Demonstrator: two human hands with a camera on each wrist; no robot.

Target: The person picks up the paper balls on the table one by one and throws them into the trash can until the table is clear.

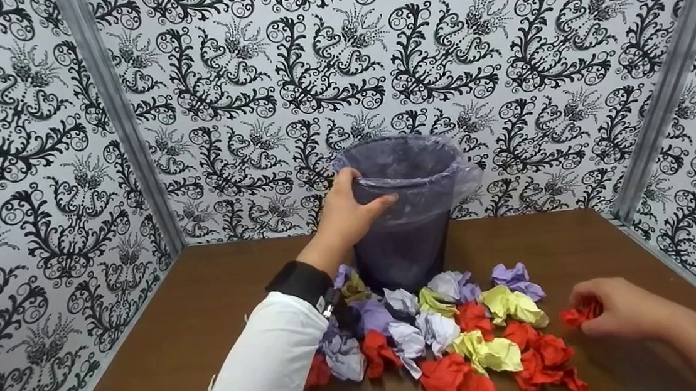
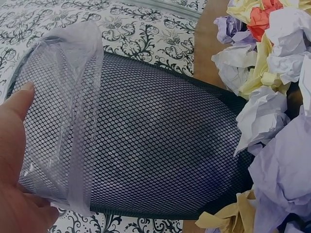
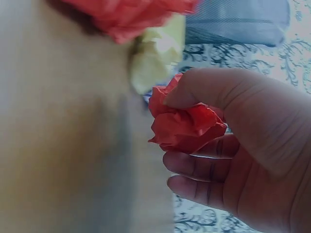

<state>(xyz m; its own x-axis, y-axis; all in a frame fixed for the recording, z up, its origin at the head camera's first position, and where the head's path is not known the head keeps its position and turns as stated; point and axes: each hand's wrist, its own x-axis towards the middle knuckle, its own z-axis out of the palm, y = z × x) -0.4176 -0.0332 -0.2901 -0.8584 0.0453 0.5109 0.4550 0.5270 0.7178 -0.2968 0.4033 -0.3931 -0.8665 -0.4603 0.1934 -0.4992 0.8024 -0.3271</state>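
Steadying the dark mesh wastebasket lined with a clear plastic bag, the left hand grips its near rim: the thumb hooks over the top edge while the fingers wrap the outer wall over the folded-down bag, as the left wrist view confirms with the thumb lying against the plastic-covered mesh. The basket stands upright toward the back of the brown wooden table, close to the black-and-white floral patterned wall.

Just in front of the basket's base lies a loose heap of crumpled paper balls in red, yellow, lilac and white, some touching the mesh.

At the right end of the heap the right hand pinches one crumpled red paper ball. The right wrist view shows the thumb on top and curled fingers beneath, so the ball sits at the fingertips rather than deep in the palm, low over the table.

The step in hand appears to be pick-up, with the ball secured and the basket braced. The next move, judged from this layout, calls for lifting the ball clear of the heap and carrying it leftward and away, up over the rim, before the pinch is released.
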